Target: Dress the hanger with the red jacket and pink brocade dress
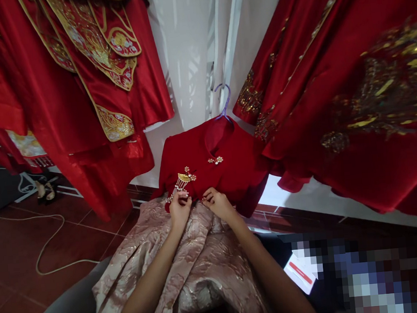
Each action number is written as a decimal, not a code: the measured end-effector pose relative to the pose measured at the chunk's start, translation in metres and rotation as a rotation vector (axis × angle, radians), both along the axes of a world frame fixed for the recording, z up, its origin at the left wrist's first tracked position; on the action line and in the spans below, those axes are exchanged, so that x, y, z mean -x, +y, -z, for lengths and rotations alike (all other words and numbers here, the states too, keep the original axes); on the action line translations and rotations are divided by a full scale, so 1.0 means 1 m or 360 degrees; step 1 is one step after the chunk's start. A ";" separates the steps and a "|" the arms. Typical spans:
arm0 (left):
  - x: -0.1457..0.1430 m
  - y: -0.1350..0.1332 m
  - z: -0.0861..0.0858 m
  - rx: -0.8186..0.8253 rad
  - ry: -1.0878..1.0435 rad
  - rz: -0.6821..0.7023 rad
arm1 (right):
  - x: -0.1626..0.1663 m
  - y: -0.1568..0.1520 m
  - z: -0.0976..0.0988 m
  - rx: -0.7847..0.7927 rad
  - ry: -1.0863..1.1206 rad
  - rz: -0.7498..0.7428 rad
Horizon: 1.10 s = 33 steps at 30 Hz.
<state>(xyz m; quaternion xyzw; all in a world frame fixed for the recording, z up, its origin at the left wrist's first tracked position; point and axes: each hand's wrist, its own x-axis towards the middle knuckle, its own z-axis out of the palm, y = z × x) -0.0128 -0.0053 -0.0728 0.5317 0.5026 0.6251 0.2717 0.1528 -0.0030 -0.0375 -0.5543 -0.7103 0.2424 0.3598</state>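
A small red dress top (227,167) on a purple hanger (224,101) joins a pale pink brocade skirt (189,270) that spreads over my lap. A gold fan brooch with tassels (184,179) hangs on its chest, and a pearl clasp (215,160) sits near the collar. My left hand (179,208) is closed, pinching the red fabric just below the brooch tassels. My right hand (217,202) is closed too, gripping the red hem at the waist seam beside it.
Red embroidered gowns hang at the left (89,89) and at the right (353,105), close on both sides. A white cable (48,243) lies on the dark red tiled floor (16,251). Sandals (45,191) stand by the wall. A grey seat edge (61,310) shows below.
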 end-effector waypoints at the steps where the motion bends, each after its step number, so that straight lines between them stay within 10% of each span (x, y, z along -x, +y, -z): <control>1: 0.000 0.000 -0.001 -0.0002 -0.0010 0.0002 | 0.000 -0.002 -0.003 0.0036 0.0028 0.0005; 10: 0.003 -0.002 -0.004 0.0063 -0.0198 0.0013 | 0.032 -0.015 -0.033 0.0146 0.0364 -0.0186; 33: 0.007 -0.007 -0.014 0.0034 -0.0176 -0.0008 | 0.055 0.003 0.009 -0.0380 0.0325 0.0146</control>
